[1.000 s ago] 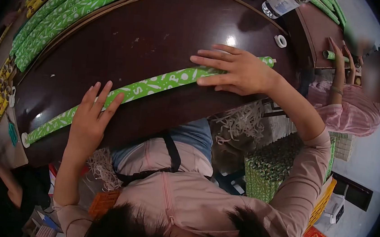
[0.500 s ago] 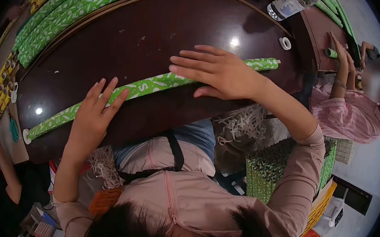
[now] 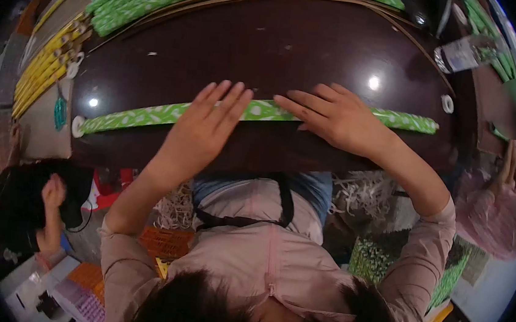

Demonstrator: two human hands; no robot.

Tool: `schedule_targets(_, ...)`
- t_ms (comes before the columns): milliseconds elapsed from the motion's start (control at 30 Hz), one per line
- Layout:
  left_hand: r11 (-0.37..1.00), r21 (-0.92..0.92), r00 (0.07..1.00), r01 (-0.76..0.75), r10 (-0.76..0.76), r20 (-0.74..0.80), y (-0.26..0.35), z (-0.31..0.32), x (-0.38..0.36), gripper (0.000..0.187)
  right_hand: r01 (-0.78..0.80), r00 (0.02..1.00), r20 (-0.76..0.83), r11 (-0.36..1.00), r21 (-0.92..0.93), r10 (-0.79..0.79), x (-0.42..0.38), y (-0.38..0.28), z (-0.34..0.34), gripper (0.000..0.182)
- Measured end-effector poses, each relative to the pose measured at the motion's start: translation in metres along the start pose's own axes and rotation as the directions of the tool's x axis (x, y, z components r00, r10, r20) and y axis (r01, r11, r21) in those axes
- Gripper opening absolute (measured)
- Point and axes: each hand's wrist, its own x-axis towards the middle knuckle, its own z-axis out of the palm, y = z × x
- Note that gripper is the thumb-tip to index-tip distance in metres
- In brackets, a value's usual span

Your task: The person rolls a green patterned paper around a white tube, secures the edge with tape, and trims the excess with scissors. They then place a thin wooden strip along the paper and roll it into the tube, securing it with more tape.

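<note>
A long, thin roll of green wrapping paper [image 3: 145, 117] with a white print lies crosswise on the dark table. My left hand [image 3: 203, 122] rests over its left-middle part, palm down, with the fingers stretched out. Right of it, my right hand [image 3: 335, 119] also lies flat across the roll, fingers extended and slightly apart. A short stretch of green paper shows between the two hands. At the roll's left end is a small white ring [image 3: 77, 126], like a roll of tape.
Several green rolls [image 3: 180, 1] lie along the table's far edge, yellow rolls [image 3: 48, 69] at the left. A tape roll [image 3: 447, 104] and a plastic bottle [image 3: 463, 54] are on the right. Co-workers sit at both sides. Shredded paper [image 3: 362, 191] lies below the table edge.
The view has turned, so the green roll appears more level. My left hand has shifted right along the roll, and my hands are now closer together.
</note>
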Motion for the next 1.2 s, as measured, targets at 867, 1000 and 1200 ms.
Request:
schedule_targets(867,0.723,0.0,0.699,0.691,-0.668,-0.256,0.0,0.018,-0.039,0.053,0.046,0.986,0.167,0.987,-0.155,-0.02,0.012,-0.01,0.0,0.061)
schedule_targets(1000,0.656,0.001,0.637,0.755,-0.734,-0.237,-0.015,0.013,-0.061,0.054,0.042,0.987,0.16,0.988,-0.148,-0.018,0.015,-0.011,-0.001,0.06)
schedule_targets(1200,0.554,-0.072,0.52,0.829,-0.812,-0.264,-0.037,0.013,-0.095,0.054,0.046,0.989,0.142,0.991,-0.123,-0.028,0.009,-0.005,0.0,0.057)
